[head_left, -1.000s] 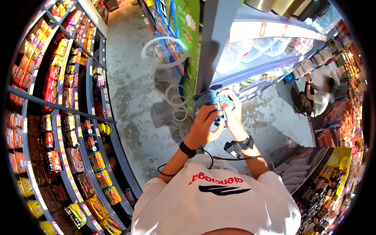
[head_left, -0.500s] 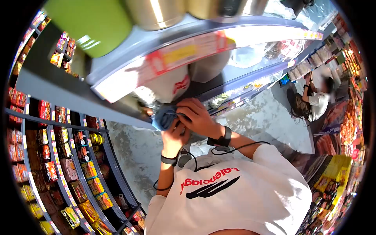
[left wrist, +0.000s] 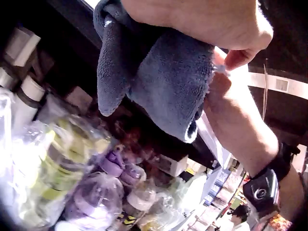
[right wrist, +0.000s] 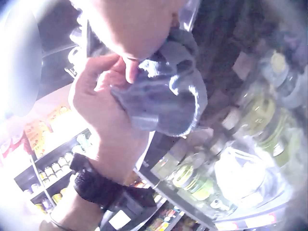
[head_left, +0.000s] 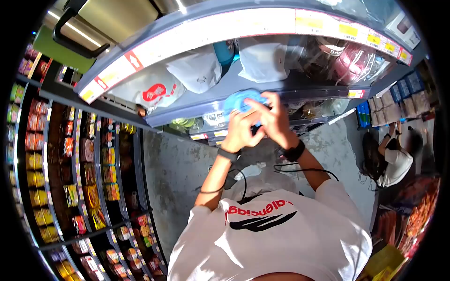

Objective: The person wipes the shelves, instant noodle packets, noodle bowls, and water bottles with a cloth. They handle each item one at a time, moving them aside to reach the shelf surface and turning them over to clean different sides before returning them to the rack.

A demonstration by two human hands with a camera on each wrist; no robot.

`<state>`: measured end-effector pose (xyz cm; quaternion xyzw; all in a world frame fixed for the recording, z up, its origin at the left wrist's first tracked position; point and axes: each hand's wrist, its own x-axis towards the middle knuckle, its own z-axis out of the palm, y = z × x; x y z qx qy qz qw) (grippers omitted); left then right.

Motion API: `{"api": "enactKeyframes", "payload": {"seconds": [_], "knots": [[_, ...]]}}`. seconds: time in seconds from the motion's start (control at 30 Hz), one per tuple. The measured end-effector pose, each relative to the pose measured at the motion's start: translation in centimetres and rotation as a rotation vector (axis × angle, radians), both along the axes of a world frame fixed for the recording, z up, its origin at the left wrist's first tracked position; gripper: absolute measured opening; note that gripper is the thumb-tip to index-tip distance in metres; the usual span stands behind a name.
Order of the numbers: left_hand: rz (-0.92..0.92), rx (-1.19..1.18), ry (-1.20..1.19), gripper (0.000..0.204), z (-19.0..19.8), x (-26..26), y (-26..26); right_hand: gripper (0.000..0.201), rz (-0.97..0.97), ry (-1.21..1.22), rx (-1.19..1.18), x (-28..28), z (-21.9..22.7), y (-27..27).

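Note:
A bunched blue terry cloth [head_left: 238, 100] is up in front of my chest, held in both hands just before the edge of a store shelf. My left hand [head_left: 242, 132] grips it from the left, thumb toward the other hand. My right hand [head_left: 276, 122] holds its right side, fingers laid over the top. The left wrist view shows the folded cloth [left wrist: 168, 82] hanging down in a loose flap with a frayed edge. In the right wrist view the bundled cloth [right wrist: 166, 103] lies against my left hand [right wrist: 108, 106].
The shelf [head_left: 183, 105] carries bagged white items [head_left: 194, 70] and a pink bagged item [head_left: 352, 63]; large metal containers [head_left: 117, 21] stand above. Packaged food fills a rack [head_left: 84, 178] on the left. Another person [head_left: 396, 161] sits low on the right. A cable [head_left: 307, 167] hangs by my forearms.
My view and body have turned along the shelf, with more of its front now before me. The hands moved right with the cloth, and the right hand has shifted its hold on it.

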<state>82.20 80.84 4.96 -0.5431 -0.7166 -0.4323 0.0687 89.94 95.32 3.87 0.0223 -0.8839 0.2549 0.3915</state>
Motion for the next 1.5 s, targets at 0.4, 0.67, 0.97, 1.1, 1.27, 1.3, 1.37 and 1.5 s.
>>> {"api": "enactKeyframes", "payload": {"seconds": [0.4,0.67,0.97,1.1,1.27,1.3,1.37,1.5], "knots": [[0.077,0.214,0.307,0.037,1.3,6.3,12.2,0.035,-0.518,0.333,-0.019,6.4,-0.2,11.9],[0.307,0.073,0.386,0.051,1.8,3.0,8.6,0.045,-0.482,0.267,0.06,2.0,2.2,5.2],[0.355,0.06,0.404,0.059,2.5,-0.4,1.7,0.029,-0.296,0.315,0.104,-3.0,2.9,2.4],[0.519,0.127,0.432,0.037,2.3,-2.6,-1.0,0.027,-0.291,0.326,0.196,-3.1,3.1,3.4],[0.557,0.147,0.418,0.013,0.9,-5.1,-1.4,0.038,-0.213,0.288,0.424,-1.4,3.1,6.1],[0.578,0.17,0.386,0.016,0.3,-5.5,-1.3,0.033,-0.227,0.318,0.447,-1.3,2.7,7.3],[0.603,0.255,0.377,0.026,0.3,-5.8,-1.0,0.024,-0.275,0.315,0.367,0.1,2.3,9.5],[0.729,0.28,0.438,0.021,-0.6,-6.1,0.3,0.027,-0.433,0.342,0.293,1.5,1.1,10.9]]}}
